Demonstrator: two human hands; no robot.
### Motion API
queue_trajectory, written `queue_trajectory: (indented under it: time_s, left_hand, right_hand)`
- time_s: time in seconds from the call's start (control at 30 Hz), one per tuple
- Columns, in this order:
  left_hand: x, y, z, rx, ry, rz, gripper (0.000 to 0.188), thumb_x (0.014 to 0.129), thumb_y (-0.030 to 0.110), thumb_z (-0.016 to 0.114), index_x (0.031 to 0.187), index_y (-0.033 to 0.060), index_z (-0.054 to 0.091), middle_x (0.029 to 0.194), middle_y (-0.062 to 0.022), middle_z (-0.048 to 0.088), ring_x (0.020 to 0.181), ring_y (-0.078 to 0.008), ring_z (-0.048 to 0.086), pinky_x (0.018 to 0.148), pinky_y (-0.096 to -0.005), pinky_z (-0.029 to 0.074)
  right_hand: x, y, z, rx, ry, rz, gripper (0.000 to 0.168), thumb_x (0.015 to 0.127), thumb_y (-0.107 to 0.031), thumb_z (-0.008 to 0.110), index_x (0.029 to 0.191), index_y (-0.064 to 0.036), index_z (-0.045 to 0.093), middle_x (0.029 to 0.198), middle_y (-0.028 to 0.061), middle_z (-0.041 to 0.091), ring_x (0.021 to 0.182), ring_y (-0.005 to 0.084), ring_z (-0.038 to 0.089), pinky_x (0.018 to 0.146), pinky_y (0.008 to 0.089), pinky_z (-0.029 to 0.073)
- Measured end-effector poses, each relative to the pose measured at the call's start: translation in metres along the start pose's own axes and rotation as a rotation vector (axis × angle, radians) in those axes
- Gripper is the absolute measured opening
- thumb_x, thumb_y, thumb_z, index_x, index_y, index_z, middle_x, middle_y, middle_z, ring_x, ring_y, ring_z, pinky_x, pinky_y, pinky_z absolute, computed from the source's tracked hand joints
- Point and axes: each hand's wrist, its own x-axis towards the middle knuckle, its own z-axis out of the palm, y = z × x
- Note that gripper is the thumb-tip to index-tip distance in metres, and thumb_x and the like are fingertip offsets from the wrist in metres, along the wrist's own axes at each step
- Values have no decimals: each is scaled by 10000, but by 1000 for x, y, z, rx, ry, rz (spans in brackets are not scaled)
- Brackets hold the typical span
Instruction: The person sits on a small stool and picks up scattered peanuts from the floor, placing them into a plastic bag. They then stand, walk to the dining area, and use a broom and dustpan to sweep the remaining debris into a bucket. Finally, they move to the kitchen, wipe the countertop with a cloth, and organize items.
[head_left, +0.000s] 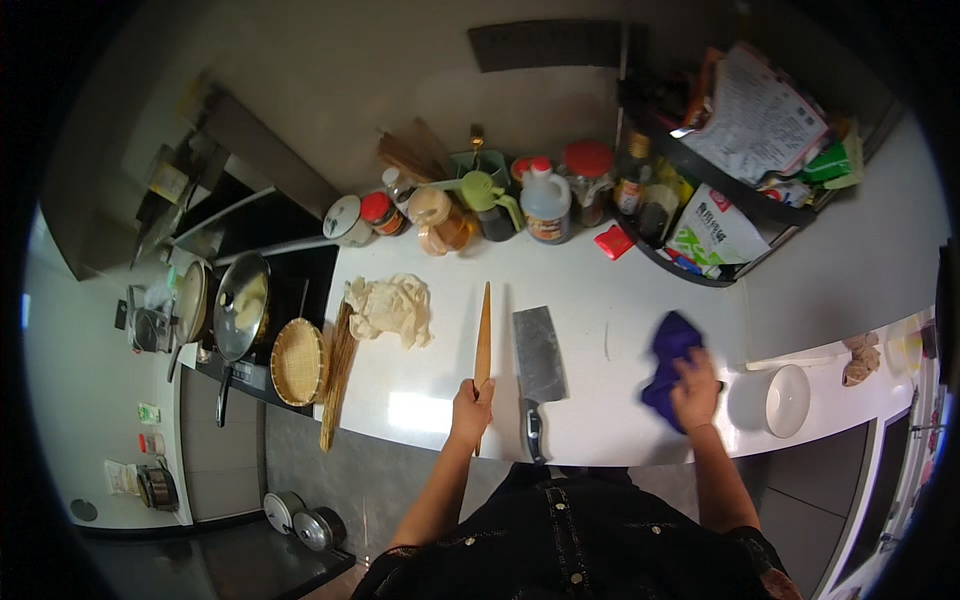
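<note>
My left hand (472, 409) grips a tapered wooden rolling pin (484, 330) near its lower end, its tip pointing toward the wall. On the right, my right hand (696, 390) presses on a crumpled purple cloth (670, 364) lying on the white countertop (600, 277); both look slightly blurred. Between the two hands a cleaver (541, 360) lies flat, its dark handle at the counter's front edge. A white bowl (787, 401) stands just right of my right hand. Left of the rolling pin rests a crumpled cream cloth (390, 307).
A straw brush (339, 375) and a woven bamboo basket (298, 362) sit beside the cooktop, where a lidded frying pan (241, 307) stands. Along the wall are a green-lidded jug (486, 206), a plastic bottle (545, 202) and several jars. A corner rack (720, 180) holds food packets.
</note>
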Motion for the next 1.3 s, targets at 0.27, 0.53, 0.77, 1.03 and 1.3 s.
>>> queue_trajectory:
  time_s: [0.27,0.53,0.77,1.03,1.3]
  left_hand:
    - [-19,-63,-96,-7,-55,-71,184,771,160,617,735,14,511,609,-91,530,552,-151,503,515,-292,416]
    - [-90,-148,-144,535,-363,682,205,609,91,685,792,77,594,1117,-161,552,1008,-332,548,804,-427,472]
    - [-77,-191,-91,858,-139,636,589,640,54,670,1208,89,519,1313,-202,388,1200,-397,381,976,-461,359]
    - [-63,-173,-53,1010,-39,637,356,735,97,590,1077,18,528,1091,-161,503,1082,-330,448,961,-423,360]
    - [-64,-192,-39,1000,112,589,269,758,118,584,1006,25,539,1026,-132,526,1032,-297,477,876,-398,412]
  right_hand:
    - [36,-20,60,-430,122,301,411,779,-191,556,1166,-52,548,1271,199,443,1223,413,350,1023,479,299]
    - [73,-90,98,-247,38,8,425,769,-240,598,1160,-80,554,1284,165,431,1257,389,318,1018,489,290]
    - [29,-77,57,-104,-154,-177,406,744,-184,606,1146,-143,569,1326,124,413,1280,344,311,1050,464,265]
    - [-3,-3,13,-271,-166,251,432,808,-258,585,1231,-196,516,1399,136,315,1315,359,236,1009,517,286]
    - [-42,-128,32,188,-38,-175,318,751,-139,633,1058,-63,595,983,128,609,931,302,561,852,374,445]
